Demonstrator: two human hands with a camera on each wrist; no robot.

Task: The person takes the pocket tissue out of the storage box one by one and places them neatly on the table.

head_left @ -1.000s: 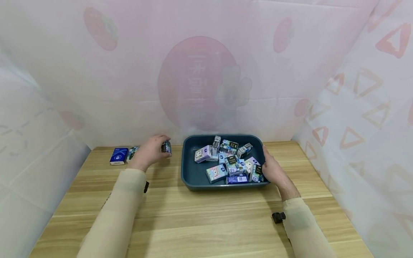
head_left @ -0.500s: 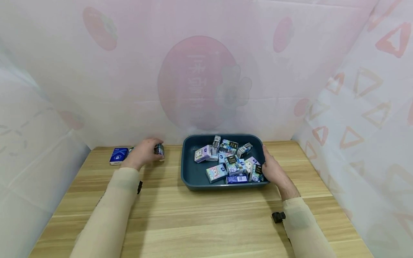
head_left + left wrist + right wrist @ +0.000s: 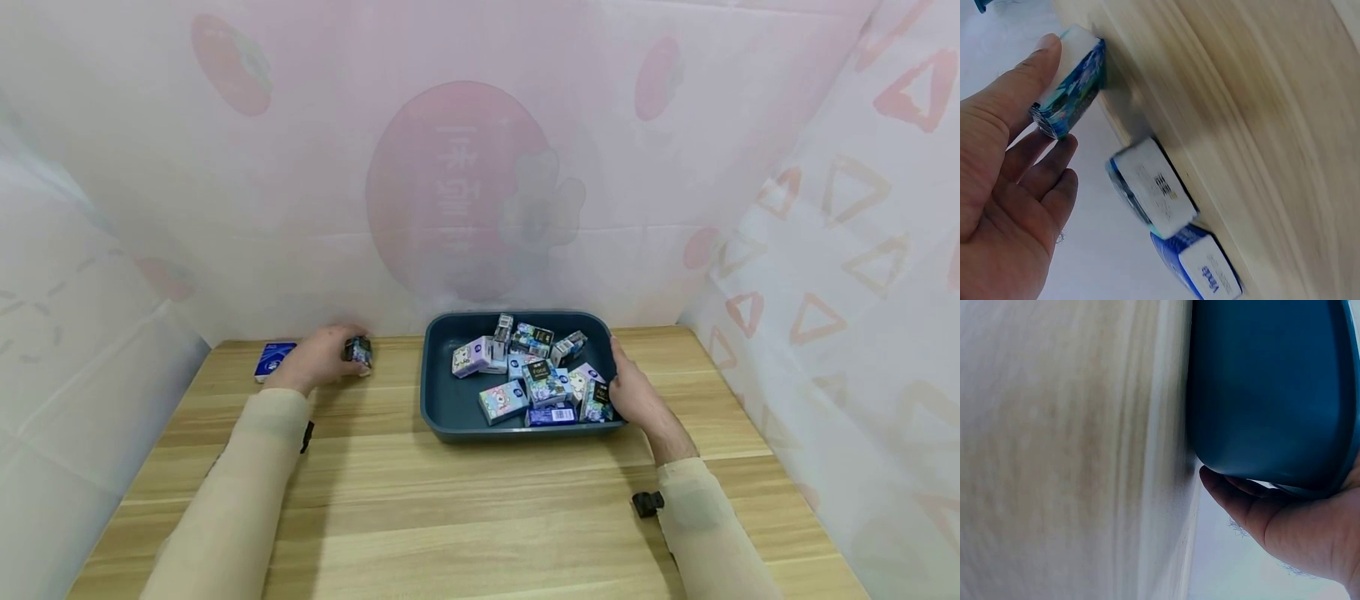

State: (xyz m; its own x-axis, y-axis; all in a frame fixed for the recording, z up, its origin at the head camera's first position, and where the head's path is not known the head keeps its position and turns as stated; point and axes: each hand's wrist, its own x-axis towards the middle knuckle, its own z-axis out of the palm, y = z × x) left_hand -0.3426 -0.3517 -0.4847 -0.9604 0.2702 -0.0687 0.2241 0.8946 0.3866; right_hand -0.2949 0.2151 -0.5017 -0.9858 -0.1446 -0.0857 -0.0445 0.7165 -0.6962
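One blue-floral cuboid pack (image 3: 358, 352) pinched, left hand (image 3: 317, 360); right hand (image 3: 634, 388) grips teal plastic tray (image 3: 450, 408), 3 o'clock. Likely placing; next needs alignment.

Provides broad passage across the worktop (image 3: 465, 517) in front of the tray (image 3: 517, 437), bounded laterally by the left sleeve (image 3: 232, 492) and right sleeve (image 3: 712, 533). Narrows between the held packet (image 3: 358, 354) in the left hand (image 3: 318, 360) and the tray's left wall. Inside the tray, offers bare floor along the left side; obstructed from centre to right by piled packets (image 3: 540, 383). Obstructed at the right wall by the right hand (image 3: 637, 396), with room out to the side cloth (image 3: 840, 275). Closed at the rear by the printed cloth (image 3: 465, 250). Left of the held packet, leaves a small gap, then blocked by a flowered packet (image 3: 1154, 187) and a blue packet (image 3: 1210, 269), set close together.
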